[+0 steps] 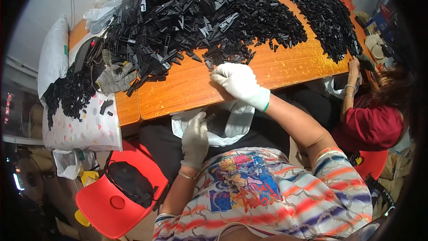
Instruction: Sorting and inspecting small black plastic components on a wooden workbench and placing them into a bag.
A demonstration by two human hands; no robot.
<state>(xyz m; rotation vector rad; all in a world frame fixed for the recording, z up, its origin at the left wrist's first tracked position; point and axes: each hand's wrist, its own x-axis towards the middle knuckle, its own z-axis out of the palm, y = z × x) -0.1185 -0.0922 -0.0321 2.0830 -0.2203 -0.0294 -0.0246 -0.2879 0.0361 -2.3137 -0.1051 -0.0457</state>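
Observation:
Both my hands wear whitish work gloves. My right hand (238,84) is over the table's near edge, its fingers curled together at the front of a large heap of small black plastic parts (178,22). Whatever lies in its fingertips is hidden. Lower down, my left hand (195,140) is at the left side of an open white plastic bag (238,122) on my lap. Its fingers are bent inward, with a small dark piece near the tips; I cannot make out what they hold. Dark contents show inside the bag's mouth.
A second black heap (314,13) lies farther right on the wooden table (178,91), where a co-worker in a red shirt (372,125) sits. At left are a grey knitted glove (113,76), more black parts (73,91) and a white sack (53,56). A red stool (118,201) holds a black bag.

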